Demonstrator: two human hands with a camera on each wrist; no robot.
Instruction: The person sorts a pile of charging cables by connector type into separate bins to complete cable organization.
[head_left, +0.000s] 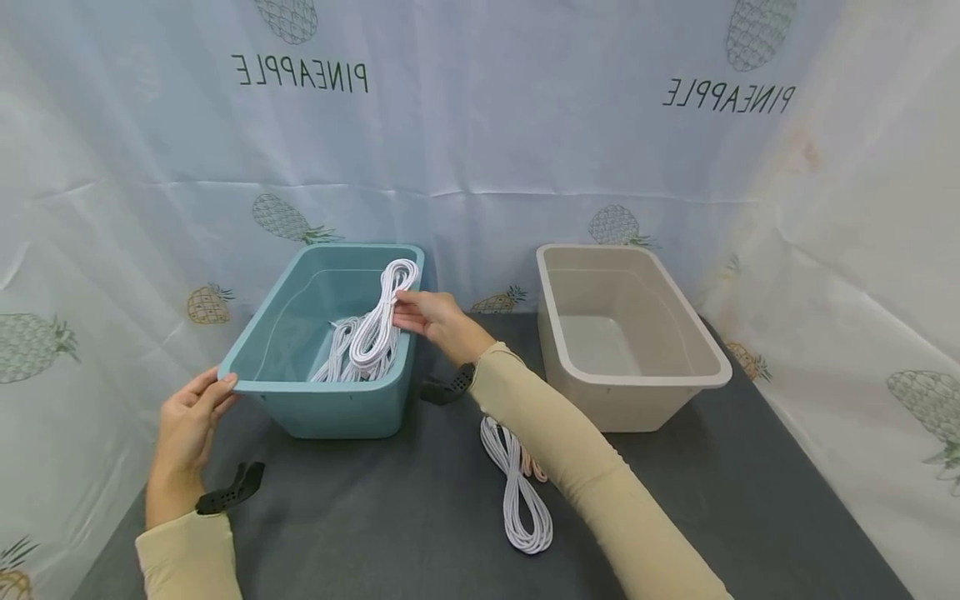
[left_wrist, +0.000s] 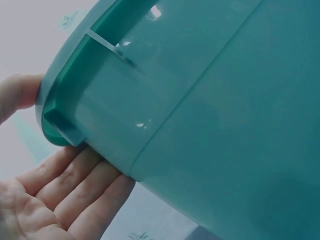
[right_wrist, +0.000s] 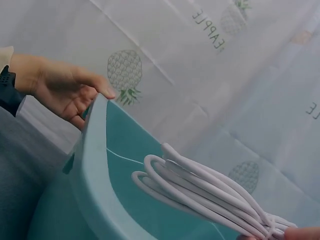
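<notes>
My left hand (head_left: 183,425) holds the front left corner of a blue-green plastic bin (head_left: 322,412), thumb on the rim and fingers beneath it, as the left wrist view also shows. In my right hand (head_left: 442,321), a bundled white cable (head_left: 386,312) is pinched at its tied middle. It hangs over the bin's right side, its loops (right_wrist: 200,185) slanting down inside. Below and beside it, more white cable (head_left: 337,354) lies in the bin. Only fingertips (right_wrist: 302,233) of the right hand show in the right wrist view.
A beige bin (head_left: 637,381) stands to the right on the dark table (head_left: 345,517). Between the bins and nearer me lie another white cable bundle (head_left: 527,512) and a pinkish one (head_left: 534,468), partly behind my right sleeve (head_left: 592,467). A pineapple-print curtain (head_left: 480,108) hangs behind.
</notes>
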